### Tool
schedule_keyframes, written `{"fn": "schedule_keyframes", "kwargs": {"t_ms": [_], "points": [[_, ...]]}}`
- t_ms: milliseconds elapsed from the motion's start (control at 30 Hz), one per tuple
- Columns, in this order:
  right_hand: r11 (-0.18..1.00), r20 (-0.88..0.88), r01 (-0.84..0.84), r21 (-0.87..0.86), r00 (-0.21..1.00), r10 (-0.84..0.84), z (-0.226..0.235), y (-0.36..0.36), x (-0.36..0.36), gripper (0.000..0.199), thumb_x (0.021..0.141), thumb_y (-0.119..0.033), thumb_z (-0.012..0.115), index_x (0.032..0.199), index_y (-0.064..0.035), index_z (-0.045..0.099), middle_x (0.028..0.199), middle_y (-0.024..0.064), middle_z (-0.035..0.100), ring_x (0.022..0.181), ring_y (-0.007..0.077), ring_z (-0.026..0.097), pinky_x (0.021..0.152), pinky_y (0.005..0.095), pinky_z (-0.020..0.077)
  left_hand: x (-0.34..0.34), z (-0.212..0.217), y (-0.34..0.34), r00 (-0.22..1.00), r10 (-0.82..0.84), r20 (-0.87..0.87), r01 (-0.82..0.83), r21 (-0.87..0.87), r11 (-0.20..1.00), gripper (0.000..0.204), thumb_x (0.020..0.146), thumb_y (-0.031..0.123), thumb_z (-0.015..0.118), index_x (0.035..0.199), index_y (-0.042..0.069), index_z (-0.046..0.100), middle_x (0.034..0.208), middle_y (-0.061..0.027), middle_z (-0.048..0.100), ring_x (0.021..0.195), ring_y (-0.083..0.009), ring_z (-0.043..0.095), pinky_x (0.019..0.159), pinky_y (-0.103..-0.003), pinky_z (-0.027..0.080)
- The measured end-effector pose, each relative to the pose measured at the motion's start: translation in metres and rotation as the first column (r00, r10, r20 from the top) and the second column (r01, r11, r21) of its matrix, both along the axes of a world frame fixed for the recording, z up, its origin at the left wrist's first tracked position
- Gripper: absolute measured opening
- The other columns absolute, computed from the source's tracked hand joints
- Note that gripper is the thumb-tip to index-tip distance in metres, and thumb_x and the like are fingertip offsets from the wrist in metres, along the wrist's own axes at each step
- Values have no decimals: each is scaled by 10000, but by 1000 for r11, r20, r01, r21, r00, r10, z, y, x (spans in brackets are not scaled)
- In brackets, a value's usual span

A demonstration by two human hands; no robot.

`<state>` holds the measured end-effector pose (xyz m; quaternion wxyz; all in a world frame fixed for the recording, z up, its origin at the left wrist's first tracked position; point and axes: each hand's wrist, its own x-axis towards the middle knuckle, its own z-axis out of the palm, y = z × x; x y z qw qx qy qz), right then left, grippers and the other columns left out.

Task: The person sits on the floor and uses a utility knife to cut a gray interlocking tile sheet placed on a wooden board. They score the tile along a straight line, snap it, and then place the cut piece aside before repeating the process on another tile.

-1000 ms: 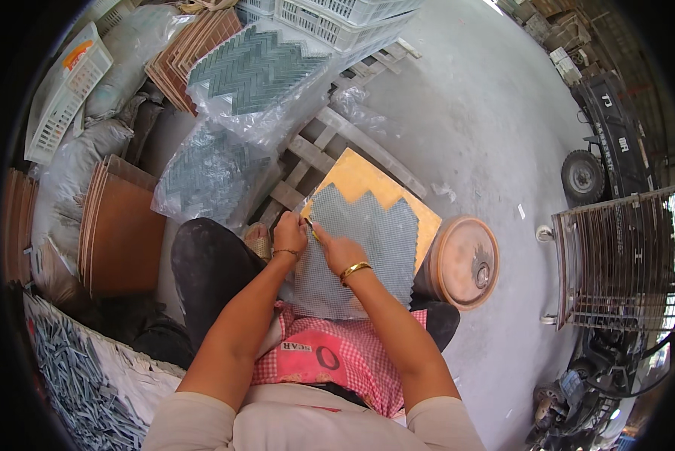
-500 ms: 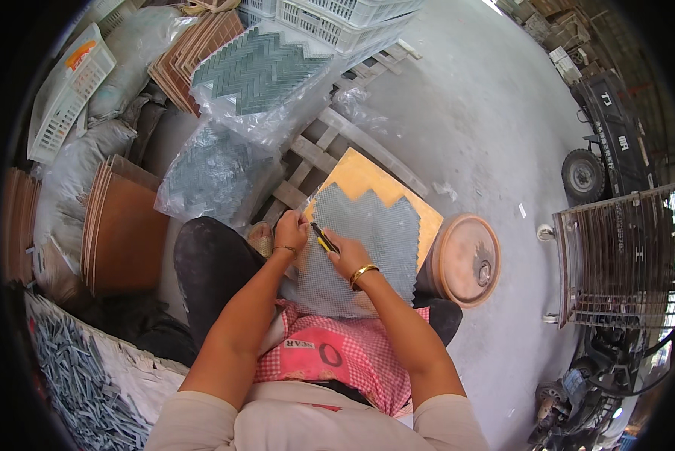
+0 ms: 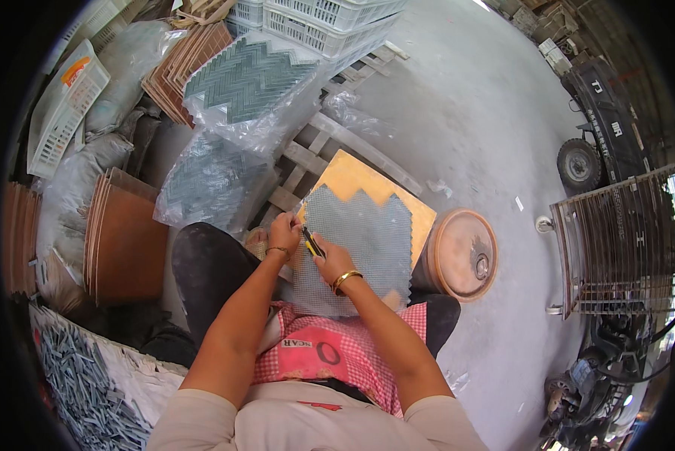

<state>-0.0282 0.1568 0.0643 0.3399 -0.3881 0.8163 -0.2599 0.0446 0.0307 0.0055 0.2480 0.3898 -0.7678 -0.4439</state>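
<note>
Gripping the yellow-and-black cutter [image 3: 309,242] in my clenched right hand [image 3: 333,263], I am probably trimming the left edge of the mesh-backed sheet [image 3: 360,240], which lies on the orange board [image 3: 345,170] before me. My left hand [image 3: 283,230] curls closed just beside that edge, its hold unclear. The next stroke calls for steering the cutter clear of it.

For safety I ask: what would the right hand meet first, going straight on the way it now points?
Most likely the left hand, though depth is unclear; the cutter in the right hand might pass just beside it.
</note>
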Motion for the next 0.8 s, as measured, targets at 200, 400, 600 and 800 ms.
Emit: {"fn": "schedule_keyframes", "kwargs": {"t_ms": [200, 400, 600, 800], "points": [[993, 152, 81, -91, 986, -67, 21, 23, 9, 530, 760, -111, 541, 1258, -162, 365, 702, 117, 583, 473, 148, 558, 455, 275, 467, 7, 14, -6, 1000, 6, 21, -7, 82, 997, 61, 639, 5, 544, 691, 29, 524, 699, -132, 513, 666, -296, 524, 607, -348, 420], [934, 560, 359, 2, 773, -298, 38, 54, -9, 472, 851, -179, 441, 1297, -142, 294, 638, 60, 549, 454, 108, 522, 416, 236, 441, 10, 30, 13, 927, -3, 374, 46, -108, 993, 45, 683, 71, 526, 674, 53, 565, 799, -124, 513, 764, -311, 527, 672, -387, 421], [909, 687, 415, -22, 667, -288, 29, 60, -10, 474, 847, -142, 433, 1294, -83, 284, 647, 89, 551, 467, 123, 528, 428, 242, 448, 12, 31, 21, 948, -57, 313, 105, -139, 985, 88, 696, 130, 571, 679, 49, 542, 804, -132, 504, 776, -324, 509, 667, -408, 413], [936, 626, 352, -24, 735, -261, 31, 49, -8, 516, 836, -125, 443, 1310, -85, 242, 680, 83, 554, 471, 97, 520, 434, 228, 440, 14, 0, 30, 958, 49, 282, -7, -149, 989, 101, 684, 91, 586, 709, 44, 500, 775, -138, 507, 761, -332, 505, 654, -414, 410]]}}
